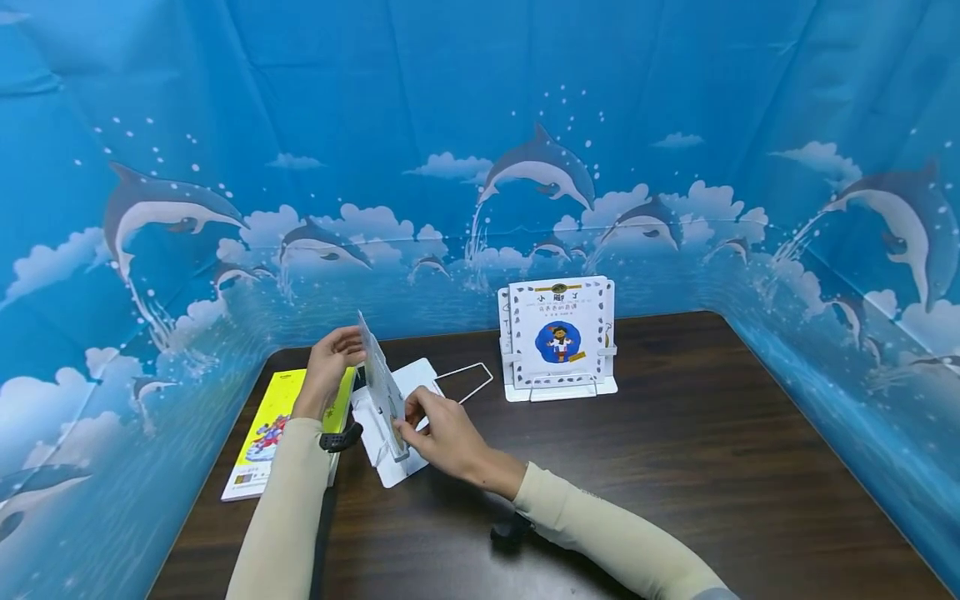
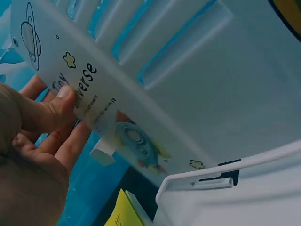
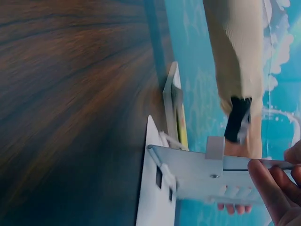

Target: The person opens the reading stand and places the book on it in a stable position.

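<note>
A white folding book stand has its back panel (image 1: 381,383) raised nearly upright over its flat base (image 1: 393,477). The panel carries a rocket, small stars, lettering and long slots, seen in the left wrist view. My left hand (image 1: 330,367) pinches the panel's far edge, thumb on the printed face (image 2: 84,89) and fingers behind. Thumb and fingers of my right hand (image 1: 450,433) pinch the near edge, close to a small white clip (image 3: 215,153). A wire support (image 1: 480,385) sticks out to the right of the base.
A yellow-covered book (image 1: 281,408) lies left of the stand, partly under my left forearm. Toward the back, another white stand (image 1: 521,393) holds a white picture book (image 1: 558,333) upright. Dolphin-printed blue cloth (image 1: 420,167) surrounds the dark wooden table (image 1: 712,467).
</note>
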### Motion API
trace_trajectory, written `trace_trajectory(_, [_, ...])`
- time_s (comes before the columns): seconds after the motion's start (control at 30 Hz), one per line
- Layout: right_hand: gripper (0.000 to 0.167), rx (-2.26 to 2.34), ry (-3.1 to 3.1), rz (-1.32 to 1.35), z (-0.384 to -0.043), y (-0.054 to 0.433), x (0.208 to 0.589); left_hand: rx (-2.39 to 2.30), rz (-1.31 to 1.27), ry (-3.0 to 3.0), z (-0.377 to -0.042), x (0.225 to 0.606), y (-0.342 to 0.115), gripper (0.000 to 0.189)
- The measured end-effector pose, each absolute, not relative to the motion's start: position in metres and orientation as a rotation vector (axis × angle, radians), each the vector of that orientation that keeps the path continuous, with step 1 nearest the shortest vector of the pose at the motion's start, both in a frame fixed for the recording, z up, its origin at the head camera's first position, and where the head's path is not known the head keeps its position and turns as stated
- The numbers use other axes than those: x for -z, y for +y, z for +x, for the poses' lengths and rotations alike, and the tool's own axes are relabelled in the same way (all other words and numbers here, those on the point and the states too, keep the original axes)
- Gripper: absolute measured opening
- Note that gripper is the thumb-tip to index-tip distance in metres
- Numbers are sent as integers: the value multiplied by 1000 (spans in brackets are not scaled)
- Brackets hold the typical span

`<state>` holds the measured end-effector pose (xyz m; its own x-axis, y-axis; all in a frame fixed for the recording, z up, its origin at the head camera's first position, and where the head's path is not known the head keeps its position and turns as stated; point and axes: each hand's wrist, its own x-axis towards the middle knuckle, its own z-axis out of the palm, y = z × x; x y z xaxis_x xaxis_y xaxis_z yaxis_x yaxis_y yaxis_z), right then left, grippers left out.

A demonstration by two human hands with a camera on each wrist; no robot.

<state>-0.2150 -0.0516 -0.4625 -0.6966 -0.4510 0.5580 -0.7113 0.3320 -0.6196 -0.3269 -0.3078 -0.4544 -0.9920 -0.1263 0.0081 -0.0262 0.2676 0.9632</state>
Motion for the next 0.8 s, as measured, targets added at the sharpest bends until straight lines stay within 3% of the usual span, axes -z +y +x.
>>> trace_trajectory(0.17, [15, -1208, -2315, 1138, -210, -65, 455, 1862, 3, -2492, -336, 449, -305, 50])
trace_trajectory(0.43, [15, -1122, -2310, 1207, -210, -79, 453, 1868, -74, -2521, -346, 445, -296, 66])
trace_trajectory(0.8, [16, -1150, -2334, 1189, -213, -81, 454, 1834, -66, -2500, -325, 446, -298, 53])
